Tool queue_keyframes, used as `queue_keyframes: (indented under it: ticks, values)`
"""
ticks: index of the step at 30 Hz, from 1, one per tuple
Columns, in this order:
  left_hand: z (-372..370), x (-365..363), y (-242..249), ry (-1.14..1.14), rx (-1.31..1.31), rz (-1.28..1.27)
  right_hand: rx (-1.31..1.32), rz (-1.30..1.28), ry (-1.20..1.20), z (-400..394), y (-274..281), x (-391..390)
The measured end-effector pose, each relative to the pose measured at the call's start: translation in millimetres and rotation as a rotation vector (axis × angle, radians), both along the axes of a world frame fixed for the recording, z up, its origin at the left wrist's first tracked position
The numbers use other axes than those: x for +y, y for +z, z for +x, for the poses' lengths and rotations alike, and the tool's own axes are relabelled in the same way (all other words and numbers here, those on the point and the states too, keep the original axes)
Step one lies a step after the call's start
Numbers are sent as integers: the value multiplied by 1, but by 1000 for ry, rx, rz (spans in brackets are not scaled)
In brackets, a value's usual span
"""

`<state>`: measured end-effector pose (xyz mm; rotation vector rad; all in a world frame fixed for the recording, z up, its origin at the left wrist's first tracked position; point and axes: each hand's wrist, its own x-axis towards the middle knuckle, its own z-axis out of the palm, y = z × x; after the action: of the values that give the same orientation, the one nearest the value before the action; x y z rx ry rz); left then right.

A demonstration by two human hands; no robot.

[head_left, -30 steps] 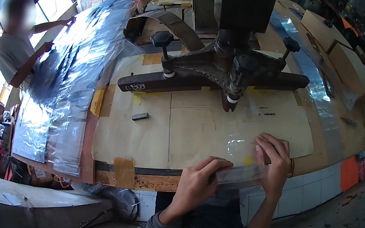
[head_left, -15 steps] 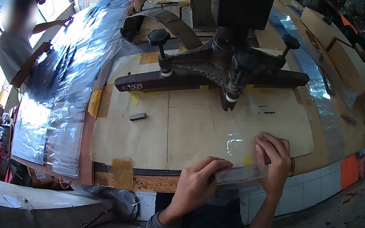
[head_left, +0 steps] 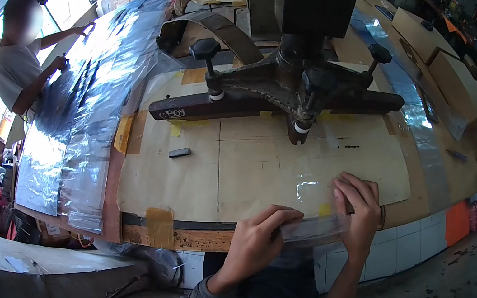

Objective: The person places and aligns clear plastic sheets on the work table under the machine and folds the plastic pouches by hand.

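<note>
A clear plastic sheet (head_left: 310, 208) lies over the front edge of the paper-covered worktable (head_left: 184, 171). My left hand (head_left: 256, 243) grips its near left edge at the table's lip. My right hand (head_left: 357, 210) presses on the sheet's right side with curled fingers pinching it. The sheet hangs slightly over the edge between both hands. Behind them stands a dark metal press machine (head_left: 290, 82) with knobbed arms over the table.
A small dark block (head_left: 180, 152) lies on the paper to the left. A long run of shiny plastic film (head_left: 90, 92) covers the table's left side, where another person (head_left: 16, 61) handles it. Cardboard boxes (head_left: 452, 77) sit at the far right.
My hands hold the same grip on the sheet. The view has shifted slightly; the person at the left has moved a little.
</note>
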<state>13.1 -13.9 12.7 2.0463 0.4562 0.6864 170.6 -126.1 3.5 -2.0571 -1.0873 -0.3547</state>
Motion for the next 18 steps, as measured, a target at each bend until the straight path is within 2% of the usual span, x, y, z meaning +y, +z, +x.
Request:
queue_keyframes:
  ticks: [18]
  values:
    - [0, 0, 2, 2, 0, 5, -7, -7, -6, 1, -1, 0]
